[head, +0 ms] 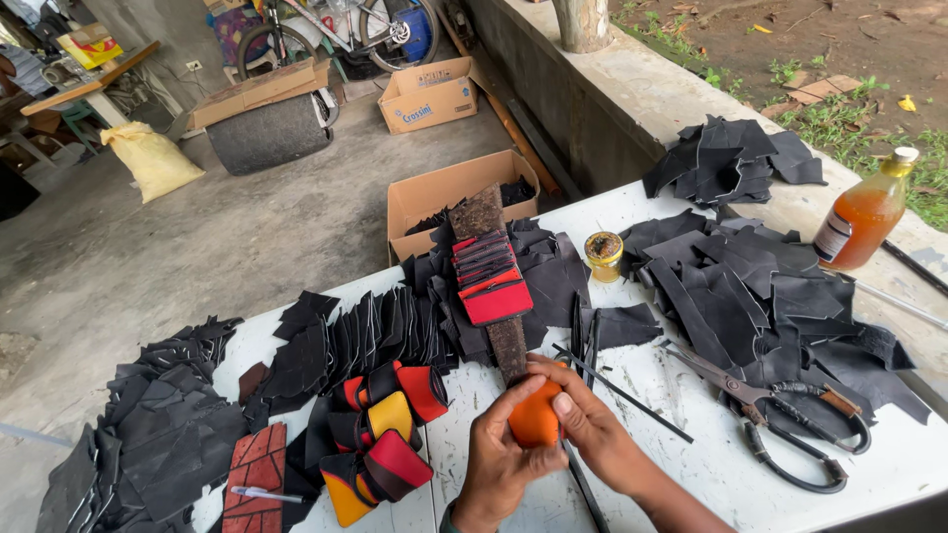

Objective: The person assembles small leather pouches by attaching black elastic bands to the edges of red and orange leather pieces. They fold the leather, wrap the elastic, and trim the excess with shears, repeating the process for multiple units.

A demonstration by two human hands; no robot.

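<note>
Head view, orange piece (533, 419) pinched between both hands' fingers (568, 405)

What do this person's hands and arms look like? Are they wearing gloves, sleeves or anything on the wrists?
Both hands are bare: no gloves on the left hand or the right hand, and no rings or watch that can be made out. The right forearm is uncovered as far as the picture's edge, with no sleeve in sight. At the left wrist, by the bottom edge, a small dark patch shows, perhaps a cuff or band; too little is visible to tell.
</note>
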